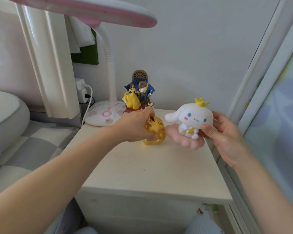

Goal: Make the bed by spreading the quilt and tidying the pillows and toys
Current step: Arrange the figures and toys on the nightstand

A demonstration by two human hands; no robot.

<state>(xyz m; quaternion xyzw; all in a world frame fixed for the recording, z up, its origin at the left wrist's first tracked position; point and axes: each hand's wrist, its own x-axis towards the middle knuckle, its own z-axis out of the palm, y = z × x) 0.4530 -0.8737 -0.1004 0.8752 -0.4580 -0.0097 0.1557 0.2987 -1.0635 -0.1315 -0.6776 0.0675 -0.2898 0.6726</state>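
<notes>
My left hand (135,125) grips a shiny gold figurine (155,130) that stands on the white nightstand (142,166). Raised just above the nightstand's right side is a white long-eared toy (191,117) with a yellow crown, held between the thumb and fingers of my right hand (215,134). A figurine of a dancing couple (139,93), one in a yellow gown and one in a blue coat, stands at the back of the nightstand. On the left, the bed's grey-and-white checked sheet (32,144) and a white pillow (5,115) are visible.
A pink-and-white desk lamp (105,114) stands at the nightstand's back left, its head overhanging at the top. A charger and cable (86,95) hang from a wall socket. The white headboard post (47,65) rises on the left. A window frame (269,81) runs along the right.
</notes>
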